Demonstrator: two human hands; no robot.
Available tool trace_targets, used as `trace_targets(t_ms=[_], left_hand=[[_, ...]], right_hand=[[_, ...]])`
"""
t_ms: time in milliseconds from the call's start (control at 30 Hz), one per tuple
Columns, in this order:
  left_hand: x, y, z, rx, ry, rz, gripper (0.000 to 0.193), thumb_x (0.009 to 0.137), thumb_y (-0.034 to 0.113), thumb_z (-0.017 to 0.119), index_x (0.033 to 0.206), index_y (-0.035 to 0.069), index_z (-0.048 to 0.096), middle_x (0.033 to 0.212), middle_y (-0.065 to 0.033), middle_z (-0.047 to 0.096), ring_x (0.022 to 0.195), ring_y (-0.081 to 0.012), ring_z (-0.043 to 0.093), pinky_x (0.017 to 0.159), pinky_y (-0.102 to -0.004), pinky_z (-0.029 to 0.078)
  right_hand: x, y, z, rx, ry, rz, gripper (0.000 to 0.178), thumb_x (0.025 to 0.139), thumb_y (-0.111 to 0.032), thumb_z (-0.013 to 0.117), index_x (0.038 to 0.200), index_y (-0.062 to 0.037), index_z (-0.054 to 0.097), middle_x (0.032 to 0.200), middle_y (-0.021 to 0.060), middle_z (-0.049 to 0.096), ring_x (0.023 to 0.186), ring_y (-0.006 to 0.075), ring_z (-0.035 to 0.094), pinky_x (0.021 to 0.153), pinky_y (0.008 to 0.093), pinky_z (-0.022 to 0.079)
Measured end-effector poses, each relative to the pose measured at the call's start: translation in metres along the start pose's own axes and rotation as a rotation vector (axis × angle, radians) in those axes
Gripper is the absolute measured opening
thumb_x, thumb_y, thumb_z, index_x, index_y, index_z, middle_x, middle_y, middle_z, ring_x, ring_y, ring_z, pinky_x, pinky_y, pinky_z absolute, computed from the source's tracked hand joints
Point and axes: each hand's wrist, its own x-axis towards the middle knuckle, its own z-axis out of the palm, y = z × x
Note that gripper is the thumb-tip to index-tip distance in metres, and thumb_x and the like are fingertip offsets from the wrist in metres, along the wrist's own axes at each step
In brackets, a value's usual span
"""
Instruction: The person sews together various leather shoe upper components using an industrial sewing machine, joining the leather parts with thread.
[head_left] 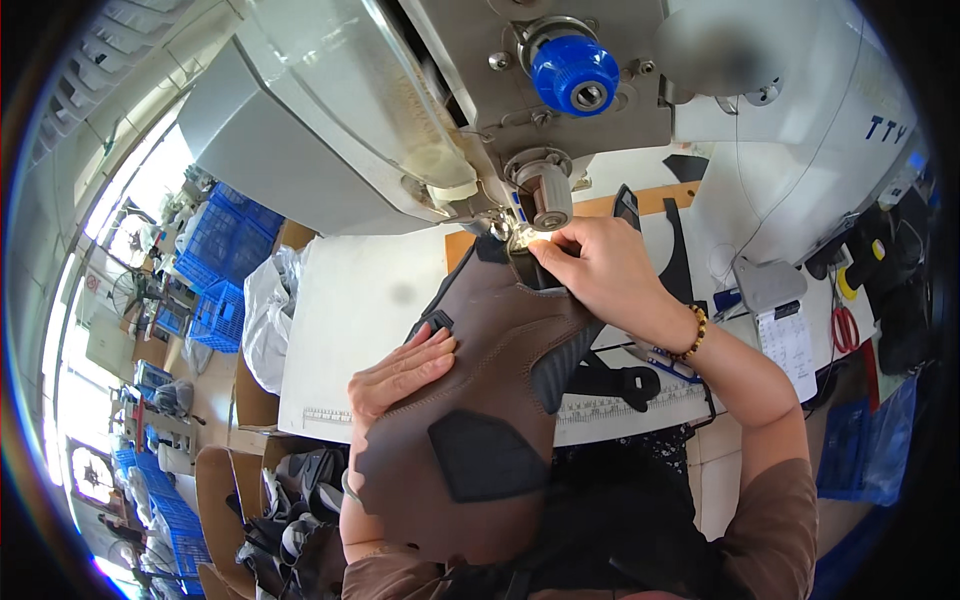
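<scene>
A large brown, leather-like stitched piece with black patches lies under the needle area of a sewing machine and drapes toward me over the table's front edge. My left hand rests on its left side with fingers stretched flat, beside a small black buckle-like fitting. Close by the lit presser foot, my right hand pinches the piece's far edge between thumb and fingers. Those fingertips partly hide what they grip. A dark cutout shows on the piece's right side.
On the white table, a ruler strip runs along the front edge. Red-handled scissors and a paper label sit at right. A cardboard box of dark pieces stands at lower left, with blue crates beyond.
</scene>
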Motion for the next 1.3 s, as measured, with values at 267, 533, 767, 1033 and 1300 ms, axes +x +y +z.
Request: trace_targets(t_ms=[267, 533, 767, 1033, 1300], left_hand=[[0.004, 0.058, 0.067, 0.386, 0.113, -0.045, 0.034, 0.078, 0.003, 0.055, 0.111, -0.004, 0.06, 0.112, -0.0188, 0.06, 0.11, -0.0331, 0.056, 0.095, -0.0436, 0.043], [0.02, 0.081, 0.098, 0.496, 0.184, -0.104, 0.037, 0.08, 0.001, 0.048, 0.116, -0.004, 0.058, 0.115, -0.0184, 0.059, 0.11, -0.0334, 0.055, 0.093, -0.0398, 0.045], [0.019, 0.067, 0.082, 0.472, 0.143, -0.079, 0.036, 0.08, 0.003, 0.051, 0.114, -0.004, 0.059, 0.112, -0.0182, 0.06, 0.108, -0.0326, 0.057, 0.093, -0.0389, 0.046], [0.024, 0.063, 0.063, 0.397, 0.074, -0.078, 0.036, 0.078, 0.001, 0.053, 0.113, -0.003, 0.06, 0.112, -0.0179, 0.06, 0.108, -0.0311, 0.057, 0.093, -0.0401, 0.046], [0.027, 0.042, 0.024, 0.225, 0.092, -0.112, 0.032, 0.076, 0.02, 0.057, 0.099, 0.0, 0.067, 0.101, -0.0146, 0.066, 0.102, -0.0291, 0.061, 0.092, -0.0367, 0.046]], right_hand=[[0.027, 0.037, -0.02, 0.141, -0.223, 0.039, 0.033, 0.077, -0.031, 0.069, 0.065, -0.0011, 0.063, 0.048, 0.0023, 0.05, 0.046, 0.0068, 0.043, 0.045, 0.0266, 0.033], [0.058, 0.047, -0.029, 0.129, -0.337, 0.012, 0.038, 0.073, -0.032, 0.07, 0.06, 0.0013, 0.06, 0.05, 0.0016, 0.048, 0.048, 0.0064, 0.04, 0.046, 0.0268, 0.033], [0.052, 0.045, -0.021, 0.25, -0.288, 0.015, 0.035, 0.075, -0.031, 0.069, 0.063, 0.0016, 0.06, 0.052, 0.003, 0.05, 0.049, 0.0064, 0.043, 0.046, 0.0267, 0.034], [0.045, 0.042, -0.023, 0.218, -0.246, -0.037, 0.029, 0.078, -0.026, 0.065, 0.066, 0.0003, 0.061, 0.053, 0.0019, 0.051, 0.05, 0.0058, 0.041, 0.047, 0.0255, 0.033], [0.022, 0.022, -0.018, 0.088, -0.098, -0.025, 0.031, 0.077, -0.023, 0.065, 0.064, 0.0024, 0.054, 0.052, 0.0095, 0.052, 0.048, 0.0172, 0.045, 0.051, 0.0307, 0.037]])
